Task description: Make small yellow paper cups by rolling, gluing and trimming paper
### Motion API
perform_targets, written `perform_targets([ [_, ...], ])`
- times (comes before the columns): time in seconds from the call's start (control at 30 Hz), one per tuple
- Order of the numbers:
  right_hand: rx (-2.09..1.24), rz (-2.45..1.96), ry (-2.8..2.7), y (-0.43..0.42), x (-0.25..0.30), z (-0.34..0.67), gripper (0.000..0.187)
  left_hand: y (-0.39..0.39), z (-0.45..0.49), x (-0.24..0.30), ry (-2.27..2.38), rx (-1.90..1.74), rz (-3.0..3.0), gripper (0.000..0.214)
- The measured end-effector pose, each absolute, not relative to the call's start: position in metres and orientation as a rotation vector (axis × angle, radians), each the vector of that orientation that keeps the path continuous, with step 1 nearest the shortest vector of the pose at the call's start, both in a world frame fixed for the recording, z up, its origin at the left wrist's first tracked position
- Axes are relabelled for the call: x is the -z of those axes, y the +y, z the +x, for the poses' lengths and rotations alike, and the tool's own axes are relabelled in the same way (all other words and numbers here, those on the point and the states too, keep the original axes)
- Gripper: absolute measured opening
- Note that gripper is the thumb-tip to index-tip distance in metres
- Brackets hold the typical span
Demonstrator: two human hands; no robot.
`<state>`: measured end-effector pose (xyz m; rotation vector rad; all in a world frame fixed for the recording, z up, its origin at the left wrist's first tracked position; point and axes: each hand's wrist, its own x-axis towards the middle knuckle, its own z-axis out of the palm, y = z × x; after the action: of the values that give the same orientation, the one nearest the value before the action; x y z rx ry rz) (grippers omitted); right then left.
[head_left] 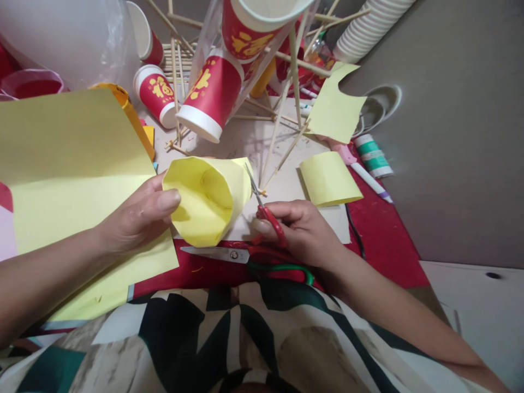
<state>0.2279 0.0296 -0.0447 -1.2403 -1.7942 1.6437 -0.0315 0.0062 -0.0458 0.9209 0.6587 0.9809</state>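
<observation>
My left hand (139, 215) grips a yellow paper rolled into a cone or tube (207, 199), thumb pressed on its rim, the open end facing me. My right hand (301, 229) is closed round small red-handled scissors (268, 210), whose blades point up against the right edge of the paper roll. A second, larger pair of scissors (245, 256) with red and green handles lies flat on the red table just below both hands.
A large yellow sheet (69, 169) lies under my left arm. Red paper cups (213, 93) hang on a wooden stick frame (282, 109) behind. Yellow paper pieces (329, 177), a marker (370, 183), tape roll (372, 155) and stacked white cups (368, 27) sit right.
</observation>
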Motion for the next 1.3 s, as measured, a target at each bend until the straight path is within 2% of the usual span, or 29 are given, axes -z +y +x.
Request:
perform_targets([
  [0.3,-1.659,-1.229,-1.825,0.031,0.046,0.228,0.067,0.011,-0.032,0.044,0.67,-1.009,0.947,0.086],
  [0.67,-1.664,-1.291,-1.806,0.03,0.045,0.228,0.062,0.01,-0.035,0.044,0.709,-0.955,1.017,0.081],
  [0.93,-1.649,-1.252,-1.834,0.03,0.043,0.227,0.065,0.011,-0.033,0.043,0.726,-1.001,0.989,0.09],
  [1.17,-1.695,-1.27,-1.79,0.03,0.043,0.227,0.062,0.013,-0.036,0.048,0.673,-1.023,1.009,0.08],
  [1.3,-1.701,-1.282,-1.807,0.03,0.044,0.228,0.06,0.014,-0.04,0.052,0.631,-0.959,1.044,0.062],
])
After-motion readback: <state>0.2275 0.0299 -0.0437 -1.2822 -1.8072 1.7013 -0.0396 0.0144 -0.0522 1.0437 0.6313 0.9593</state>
